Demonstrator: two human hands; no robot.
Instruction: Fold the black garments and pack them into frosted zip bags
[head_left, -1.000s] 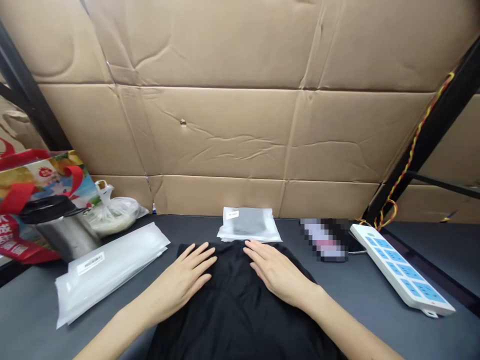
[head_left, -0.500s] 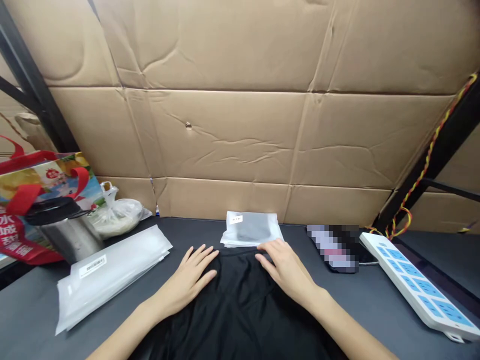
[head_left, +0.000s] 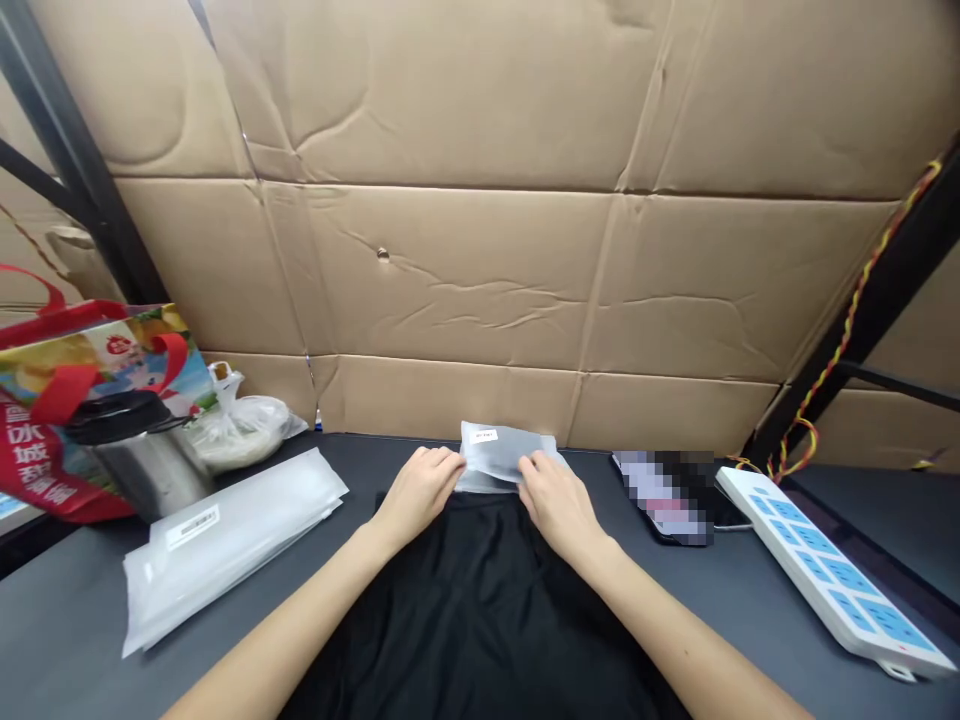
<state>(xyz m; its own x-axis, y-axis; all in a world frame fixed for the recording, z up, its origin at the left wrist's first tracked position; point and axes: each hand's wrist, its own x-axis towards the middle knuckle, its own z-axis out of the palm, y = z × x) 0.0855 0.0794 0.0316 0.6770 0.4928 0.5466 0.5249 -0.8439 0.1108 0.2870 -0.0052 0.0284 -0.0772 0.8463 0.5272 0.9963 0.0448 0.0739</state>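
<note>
A black garment (head_left: 480,610) lies spread over the table from its near side up to the middle. Just beyond its far edge is a small stack of frosted plastic bags (head_left: 506,460) with a white label on top. My left hand (head_left: 421,492) has its fingers closed at the left edge of the top bag. At the near right side of that bag, the fingers of my right hand (head_left: 555,500) are pinched together on it. The top bag's near edge looks slightly lifted. Both wrists pass over the garment.
More labelled frosted bags (head_left: 236,545) lie at left, beside a steel cup (head_left: 154,470), a colourful carrier bag (head_left: 45,440) and a knotted plastic bag (head_left: 244,430). Right stand a phone (head_left: 660,500) and a white power strip (head_left: 832,570). Cardboard (head_left: 480,260) walls the back.
Both hands have gone from lying on the garment's far edge to the frosted bag, closing their fingers on its sides. The top bag has shifted slightly and its near edge has risen.
</note>
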